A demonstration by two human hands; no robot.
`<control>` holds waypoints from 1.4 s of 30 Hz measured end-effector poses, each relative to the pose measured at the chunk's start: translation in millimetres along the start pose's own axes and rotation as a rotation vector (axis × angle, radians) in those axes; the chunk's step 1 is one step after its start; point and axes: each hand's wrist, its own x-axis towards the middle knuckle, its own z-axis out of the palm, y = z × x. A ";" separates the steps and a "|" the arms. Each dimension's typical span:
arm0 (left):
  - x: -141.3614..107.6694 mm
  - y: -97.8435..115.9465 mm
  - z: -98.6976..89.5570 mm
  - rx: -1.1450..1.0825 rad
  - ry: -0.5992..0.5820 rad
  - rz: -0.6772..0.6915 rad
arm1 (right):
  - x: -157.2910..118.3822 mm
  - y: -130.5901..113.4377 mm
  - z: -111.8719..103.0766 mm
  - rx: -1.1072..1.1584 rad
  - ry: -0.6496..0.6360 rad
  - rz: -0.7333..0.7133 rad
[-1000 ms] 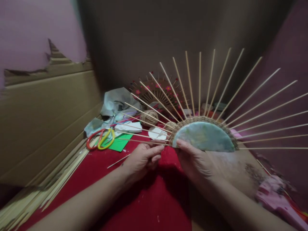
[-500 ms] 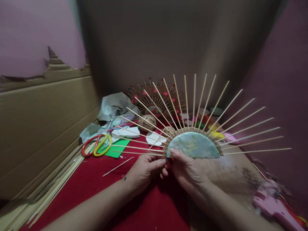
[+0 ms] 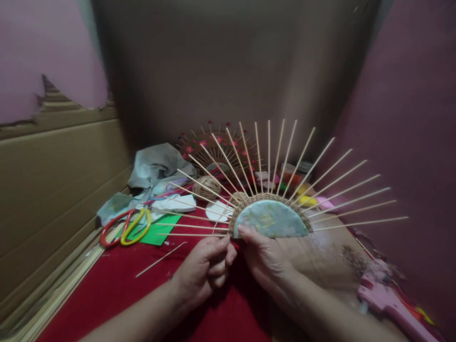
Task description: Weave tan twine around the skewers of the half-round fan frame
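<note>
A half-round fan piece [image 3: 272,218] has a pale blue-green patterned centre, a woven twine rim and thin wooden sticks spreading outward. My right hand [image 3: 265,256] grips its lower left part, thumb on the front face, fingers behind it. At the left end of the rim, my left hand [image 3: 208,266] is closed in a pinch beside the lowest stick; what lies between its fingertips is too small to make out. Behind the sticks are a ball of twine [image 3: 207,188] and a white paper piece [image 3: 218,211].
Red- and yellow-handled scissors [image 3: 135,228] lie by green paper [image 3: 156,230] at left. One loose stick [image 3: 160,260] rests on the red cloth [image 3: 117,289]. A pink glue gun [image 3: 388,297] is at right, a flowered fan [image 3: 221,142] behind, cardboard [image 3: 60,190] at far left.
The view has shifted, so most things appear further left. My left hand has turned and dropped slightly below the rim's end, its fingers now more curled. My right hand keeps its hold.
</note>
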 end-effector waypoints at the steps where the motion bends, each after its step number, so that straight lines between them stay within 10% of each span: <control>1: 0.2 -1.0 0.6 0.016 0.006 -0.009 | -0.3 0.8 -0.1 0.000 0.003 0.002; 26: 7.7 28.3 -29.1 -0.056 0.191 0.203 | 11.4 -11.0 -7.7 0.084 -0.043 -0.050; 42: 2.2 8.4 -11.6 0.071 0.027 0.057 | 0.5 -7.0 -2.3 0.058 -0.203 0.017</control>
